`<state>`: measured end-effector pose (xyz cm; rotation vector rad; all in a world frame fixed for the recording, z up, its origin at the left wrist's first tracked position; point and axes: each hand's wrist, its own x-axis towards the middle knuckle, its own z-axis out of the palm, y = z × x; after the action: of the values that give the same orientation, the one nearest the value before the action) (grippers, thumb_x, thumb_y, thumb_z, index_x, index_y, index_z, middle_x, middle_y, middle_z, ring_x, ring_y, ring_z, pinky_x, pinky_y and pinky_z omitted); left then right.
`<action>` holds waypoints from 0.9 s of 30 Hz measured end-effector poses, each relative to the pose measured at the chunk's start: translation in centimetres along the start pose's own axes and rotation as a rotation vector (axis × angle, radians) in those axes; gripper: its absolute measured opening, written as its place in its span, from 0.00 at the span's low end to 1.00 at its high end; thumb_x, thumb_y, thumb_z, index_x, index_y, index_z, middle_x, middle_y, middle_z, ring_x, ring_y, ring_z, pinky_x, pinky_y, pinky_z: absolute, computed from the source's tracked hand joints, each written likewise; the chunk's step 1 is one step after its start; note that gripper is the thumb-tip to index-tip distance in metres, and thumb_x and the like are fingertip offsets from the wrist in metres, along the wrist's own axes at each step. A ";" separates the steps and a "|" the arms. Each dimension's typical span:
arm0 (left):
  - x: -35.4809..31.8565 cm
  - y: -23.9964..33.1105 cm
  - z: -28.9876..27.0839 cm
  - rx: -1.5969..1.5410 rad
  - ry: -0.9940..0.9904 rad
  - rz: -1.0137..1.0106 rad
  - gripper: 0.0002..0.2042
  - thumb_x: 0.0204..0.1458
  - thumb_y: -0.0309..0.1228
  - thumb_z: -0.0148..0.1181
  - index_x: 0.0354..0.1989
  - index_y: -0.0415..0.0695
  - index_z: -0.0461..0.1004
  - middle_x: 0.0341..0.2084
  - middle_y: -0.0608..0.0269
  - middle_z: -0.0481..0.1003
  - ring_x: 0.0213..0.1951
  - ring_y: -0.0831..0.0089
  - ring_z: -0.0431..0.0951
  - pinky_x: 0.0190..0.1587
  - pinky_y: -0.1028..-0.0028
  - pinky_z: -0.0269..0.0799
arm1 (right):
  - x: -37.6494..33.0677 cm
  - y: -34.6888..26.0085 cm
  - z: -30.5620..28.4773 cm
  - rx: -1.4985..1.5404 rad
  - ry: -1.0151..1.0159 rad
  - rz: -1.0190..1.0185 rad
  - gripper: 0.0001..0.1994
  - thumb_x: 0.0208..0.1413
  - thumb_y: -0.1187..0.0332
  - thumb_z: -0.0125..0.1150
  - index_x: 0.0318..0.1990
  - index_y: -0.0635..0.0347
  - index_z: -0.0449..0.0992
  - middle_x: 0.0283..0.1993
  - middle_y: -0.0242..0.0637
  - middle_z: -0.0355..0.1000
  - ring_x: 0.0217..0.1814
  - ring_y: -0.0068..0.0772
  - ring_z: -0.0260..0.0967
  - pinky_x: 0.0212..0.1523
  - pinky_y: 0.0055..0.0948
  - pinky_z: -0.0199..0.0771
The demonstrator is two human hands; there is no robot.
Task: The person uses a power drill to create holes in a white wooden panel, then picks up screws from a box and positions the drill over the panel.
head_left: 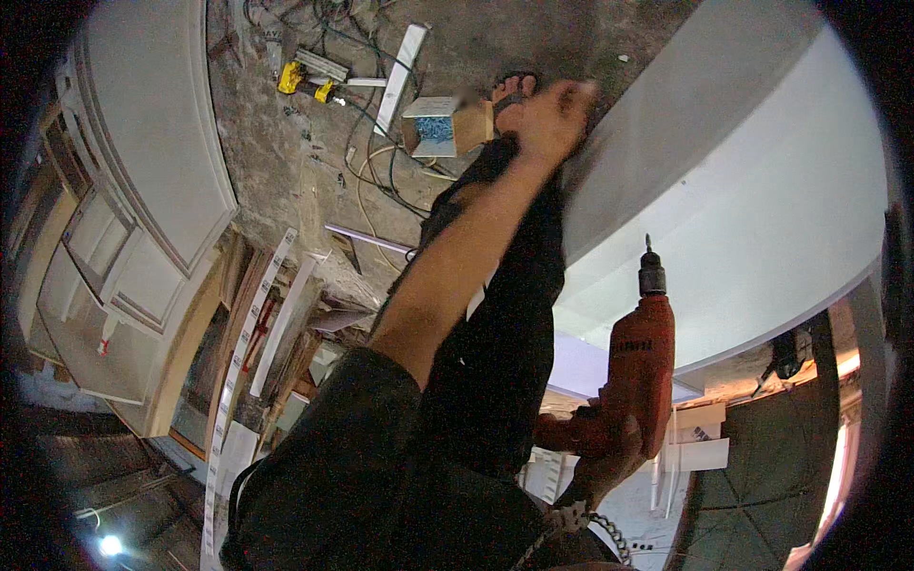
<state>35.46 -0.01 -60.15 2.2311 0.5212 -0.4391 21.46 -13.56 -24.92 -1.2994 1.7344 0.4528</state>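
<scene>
My right hand (609, 466), a chain bracelet at its wrist, is wrapped round the handle of a red power drill (643, 357). The drill's chuck and bit point away from me, over a large white panel (743, 228). My left hand (560, 119) reaches far forward beside the panel's grey edge, close to a sandalled foot (509, 98). Its fingers are smeared by motion, so whether it holds anything is unclear. Left of that hand, an open cardboard box (433, 131) of small blue pieces stands on the floor.
On the concrete floor, a yellow and black cordless drill (303, 84) lies among tangled cables (367, 143) and a white strip (400, 76). Boards and a white-marked strip (243, 371) lean at the left, near a pale panelled door (143, 124). Loose white pieces (700, 447) lie at right.
</scene>
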 end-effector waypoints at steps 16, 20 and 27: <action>5.4 -48.9 -9.4 0.673 -0.251 -0.410 0.16 0.47 0.37 0.54 0.42 0.41 0.73 0.34 0.45 0.77 0.38 0.46 0.78 0.42 0.56 0.75 | 4.1 1.6 12.7 -0.161 0.031 -0.086 0.29 0.48 0.56 0.59 0.51 0.71 0.66 0.39 0.48 0.70 0.40 0.44 0.71 0.41 0.36 0.72; 7.4 -43.0 -11.5 0.475 -0.415 -0.050 0.09 0.40 0.30 0.56 0.28 0.38 0.74 0.24 0.39 0.74 0.33 0.42 0.77 0.33 0.53 0.72 | 3.3 0.5 12.8 -0.144 0.013 -0.091 0.30 0.47 0.55 0.60 0.52 0.70 0.66 0.40 0.48 0.70 0.42 0.44 0.70 0.42 0.37 0.72; 17.4 -27.3 -11.7 0.660 -0.485 0.269 0.11 0.39 0.31 0.60 0.26 0.35 0.74 0.20 0.41 0.74 0.29 0.41 0.76 0.32 0.57 0.72 | 2.5 -3.4 11.8 -0.006 -0.064 -0.090 0.32 0.45 0.55 0.62 0.53 0.70 0.65 0.42 0.48 0.69 0.44 0.43 0.70 0.45 0.37 0.70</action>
<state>38.45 29.39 -77.86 2.6212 -0.2185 -1.0893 29.47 -7.74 -32.53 -1.3469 1.6163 0.4434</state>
